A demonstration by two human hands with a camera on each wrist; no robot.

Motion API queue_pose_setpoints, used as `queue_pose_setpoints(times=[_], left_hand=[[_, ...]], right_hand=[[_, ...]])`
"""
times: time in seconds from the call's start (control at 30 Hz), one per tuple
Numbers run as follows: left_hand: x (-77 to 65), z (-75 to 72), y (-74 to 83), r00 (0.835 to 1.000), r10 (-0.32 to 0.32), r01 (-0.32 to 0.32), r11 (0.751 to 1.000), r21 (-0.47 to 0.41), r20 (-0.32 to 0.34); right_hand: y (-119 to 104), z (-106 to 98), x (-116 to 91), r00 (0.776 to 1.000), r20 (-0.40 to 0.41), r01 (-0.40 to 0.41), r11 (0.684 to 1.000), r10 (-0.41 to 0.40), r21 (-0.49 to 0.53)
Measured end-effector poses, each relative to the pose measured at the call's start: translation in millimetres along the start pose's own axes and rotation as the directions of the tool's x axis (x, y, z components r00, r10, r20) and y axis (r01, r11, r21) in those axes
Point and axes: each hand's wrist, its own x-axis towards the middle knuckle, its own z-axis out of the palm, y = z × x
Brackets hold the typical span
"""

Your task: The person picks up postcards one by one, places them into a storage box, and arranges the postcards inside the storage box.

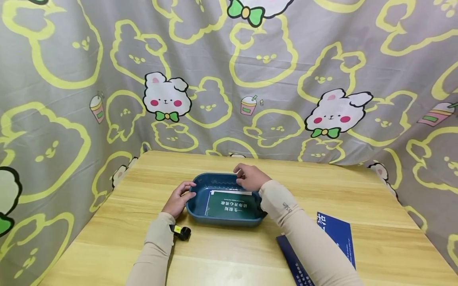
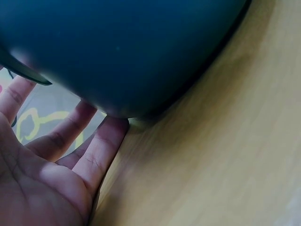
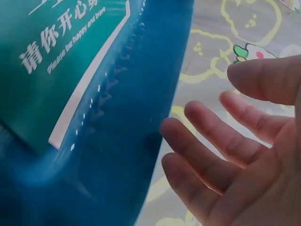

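Note:
A dark blue oval plastic basin (image 1: 200,218) stands on the wooden table. Inside it lies a green card (image 1: 229,204) with white Chinese lettering, a white strip along one edge and a blue edge showing at its left. My left hand (image 1: 177,200) is at the basin's left end; its thumb and a fingertip rest at the rim, while in the left wrist view other, nearly straight fingers (image 2: 106,141) touch the outer wall. Over the far right rim, my right hand (image 1: 252,177) has relaxed, spread fingers. Nothing is between these fingers (image 3: 207,136) in the right wrist view.
Two blue printed sheets or booklets (image 1: 336,236) lie on the right of the table, partly hidden under my right forearm. A small black device (image 1: 182,232) is strapped to my left wrist. A patterned curtain (image 1: 214,79) hangs behind the table (image 1: 225,258) and along its sides.

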Motion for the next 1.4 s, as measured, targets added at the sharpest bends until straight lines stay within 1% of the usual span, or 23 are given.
queue_pose_setpoints(times=[0.13, 0.2, 0.37, 0.57, 0.7, 0.8, 0.9, 0.97, 1.07, 1.17, 1.27, 1.33, 1.4], left_hand=[[0.6, 0.4, 0.9, 1.000, 0.006, -0.006, 1.000, 0.017, -0.006], [0.6, 1.2, 1.6, 1.000, 0.008, -0.007, 0.999, 0.041, -0.021], [0.4, 4.1, 4.1, 0.998, 0.017, -0.011, 0.997, 0.082, -0.066], [0.4, 5.6, 7.2, 0.994, 0.014, -0.002, 0.994, 0.109, -0.104], [0.5, 5.3, 8.5, 0.990, 0.018, 0.002, 0.991, 0.135, -0.142], [0.8, 5.4, 9.5, 0.988, 0.016, 0.006, 0.990, 0.143, -0.156], [1.5, 6.6, 10.7, 0.986, 0.006, 0.016, 0.991, 0.136, -0.165], [1.7, 6.9, 11.1, 0.985, 0.004, 0.020, 0.990, 0.136, -0.171], [1.8, 7.5, 12.7, 0.982, 0.000, 0.027, 0.990, 0.139, -0.188], [2.3, 8.5, 15.4, 0.980, -0.012, 0.042, 0.988, 0.149, -0.197], [2.9, 9.3, 19.0, 0.980, -0.033, 0.066, 0.985, 0.160, -0.198], [3.3, 9.3, 21.5, 0.980, -0.046, 0.080, 0.982, 0.170, -0.194], [3.6, 8.9, 24.0, 0.979, -0.060, 0.094, 0.981, 0.172, -0.193]], right_hand=[[9, -8, -12, 0.997, -0.072, -0.021, 0.999, 0.024, 0.046], [15, -11, -19, 0.993, -0.111, -0.025, 0.997, 0.033, 0.076], [33, -20, -38, 0.977, -0.210, -0.022, 0.991, 0.050, 0.133], [60, -26, -61, 0.953, -0.279, -0.076, 0.983, 0.120, 0.165], [80, -23, -75, 0.941, -0.291, -0.120, 0.974, 0.172, 0.190], [95, -20, -87, 0.932, -0.295, -0.152, 0.967, 0.210, 0.206], [110, -18, -101, 0.917, -0.305, -0.197, 0.957, 0.257, 0.214], [119, -18, -110, 0.907, -0.300, -0.241, 0.948, 0.297, 0.208], [131, -22, -123, 0.889, -0.281, -0.318, 0.930, 0.360, 0.185], [140, -31, -135, 0.869, -0.260, -0.398, 0.907, 0.420, 0.135], [149, -39, -147, 0.857, -0.244, -0.451, 0.890, 0.454, 0.075], [155, -44, -154, 0.853, -0.230, -0.474, 0.880, 0.469, 0.035], [161, -47, -160, 0.845, -0.208, -0.501, 0.865, 0.493, 0.016]])
